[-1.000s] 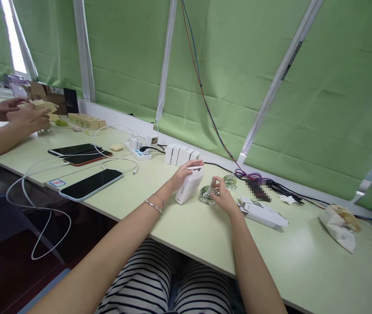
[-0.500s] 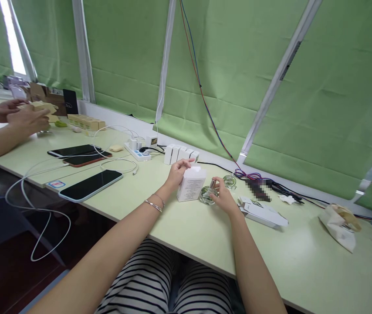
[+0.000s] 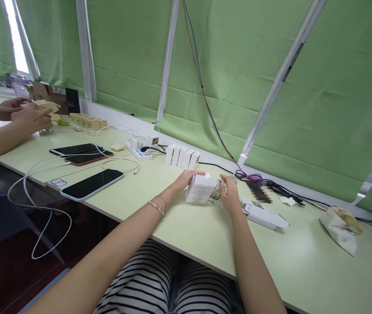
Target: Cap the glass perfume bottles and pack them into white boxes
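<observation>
A small white carton (image 3: 201,190) with fine print on its face stands tilted on the table, and my left hand (image 3: 187,179) grips it at its left side and top. Just right of the carton is a round clear glass bottle (image 3: 215,198), partly hidden by it. My right hand (image 3: 230,195) is beside that bottle, thumb and forefinger apart; whether it touches the glass I cannot tell. Behind my right fingers a second glass bottle (image 3: 234,179) shows only in part. An opened white carton (image 3: 266,215) lies to the right of my right hand.
Several white boxes (image 3: 182,157) stand in a row behind, near a power strip (image 3: 139,151). Phones and white cables lie left, including a light-blue phone (image 3: 93,185). Further left, another person's hands (image 3: 31,117) hold something yellowish. A cloth pouch (image 3: 339,229) lies right.
My left hand has moved the carton to the right and tilted it, so it now covers part of the glass bottle. My right fingers have come away from the bottle's top.
</observation>
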The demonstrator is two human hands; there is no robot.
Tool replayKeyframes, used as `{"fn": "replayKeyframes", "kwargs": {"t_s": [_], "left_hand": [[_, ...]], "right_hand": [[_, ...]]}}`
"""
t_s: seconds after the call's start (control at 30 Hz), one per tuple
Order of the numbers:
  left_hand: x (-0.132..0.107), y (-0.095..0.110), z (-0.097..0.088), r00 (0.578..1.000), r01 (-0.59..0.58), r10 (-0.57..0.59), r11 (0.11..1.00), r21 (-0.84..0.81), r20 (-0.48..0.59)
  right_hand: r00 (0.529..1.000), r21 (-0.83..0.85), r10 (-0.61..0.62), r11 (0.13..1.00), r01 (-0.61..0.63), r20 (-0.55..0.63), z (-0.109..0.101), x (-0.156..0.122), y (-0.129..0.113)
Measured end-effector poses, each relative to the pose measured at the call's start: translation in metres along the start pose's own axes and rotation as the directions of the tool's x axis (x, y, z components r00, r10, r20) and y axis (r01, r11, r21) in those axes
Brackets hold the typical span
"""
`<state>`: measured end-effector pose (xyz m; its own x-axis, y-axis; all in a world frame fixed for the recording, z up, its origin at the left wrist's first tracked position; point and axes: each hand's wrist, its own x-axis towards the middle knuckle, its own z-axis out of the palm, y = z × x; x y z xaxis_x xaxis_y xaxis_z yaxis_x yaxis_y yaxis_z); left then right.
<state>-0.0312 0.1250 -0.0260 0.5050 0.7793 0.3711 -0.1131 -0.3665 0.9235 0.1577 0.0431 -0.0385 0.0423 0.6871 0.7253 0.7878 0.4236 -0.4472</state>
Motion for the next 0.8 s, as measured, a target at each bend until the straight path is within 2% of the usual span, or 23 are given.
{"fn": "replayKeyframes", "kwargs": {"t_s": [0.07, 0.23, 0.4, 0.6, 0.8], "left_hand": [[-0.001, 0.000, 0.000, 1.000, 0.017, -0.017, 1.000, -0.009, -0.002], [-0.003, 0.001, 0.000, 0.996, 0.083, -0.082, 0.996, -0.036, 0.024], [-0.002, 0.002, -0.004, 0.976, 0.169, -0.154, 0.982, -0.087, 0.153], [-0.004, 0.008, -0.009, 0.923, 0.217, -0.158, 0.966, -0.137, 0.352], [-0.005, 0.007, -0.010, 0.891, 0.218, -0.138, 0.966, -0.139, 0.433]], "right_hand": [[0.998, 0.007, -0.041, 0.999, 0.041, -0.039, 0.000, 0.001, -0.008], [0.989, 0.014, -0.143, 0.990, 0.143, -0.030, 0.003, 0.001, -0.025], [0.990, 0.012, -0.109, 0.994, 0.111, -0.087, 0.005, 0.001, -0.023], [0.997, 0.090, -0.079, 0.993, 0.081, -0.024, 0.001, 0.000, -0.022], [0.999, 0.153, -0.039, 0.987, 0.041, -0.017, -0.001, 0.000, -0.020]]}}
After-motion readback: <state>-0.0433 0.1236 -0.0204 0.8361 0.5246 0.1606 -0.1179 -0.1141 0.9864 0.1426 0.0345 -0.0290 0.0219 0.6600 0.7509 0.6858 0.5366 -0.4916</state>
